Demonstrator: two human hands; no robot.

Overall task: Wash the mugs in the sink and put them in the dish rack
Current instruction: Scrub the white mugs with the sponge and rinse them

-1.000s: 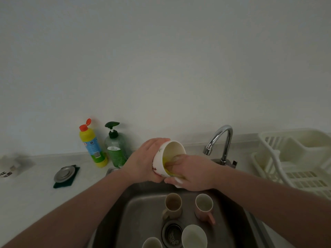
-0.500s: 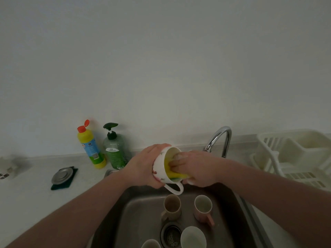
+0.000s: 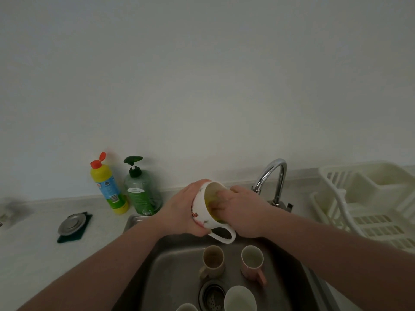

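Note:
My left hand (image 3: 179, 212) grips a white patterned mug (image 3: 203, 213) tilted on its side above the steel sink (image 3: 170, 272), handle pointing down. My right hand (image 3: 244, 212) has its fingers pushed inside the mug, holding a yellow sponge (image 3: 211, 207) against the inner wall. In the sink stand a beige mug (image 3: 213, 261), a pink mug (image 3: 252, 264) and a white mug (image 3: 239, 298); the rim of another mug (image 3: 186, 308) shows at the bottom edge. The cream dish rack (image 3: 368, 203) sits on the counter to the right.
A chrome tap (image 3: 272, 178) rises behind my right hand. A yellow bottle (image 3: 107, 187) and a green soap dispenser (image 3: 141, 194) stand against the wall left of the sink. A metal sink plug (image 3: 71, 224) lies on a dark green pad. The drain strainer (image 3: 212, 296) lies between the mugs.
The mug has turned in my left hand so its handle now hangs below. My right hand has pushed the sponge deeper inside and shifted slightly up and back.

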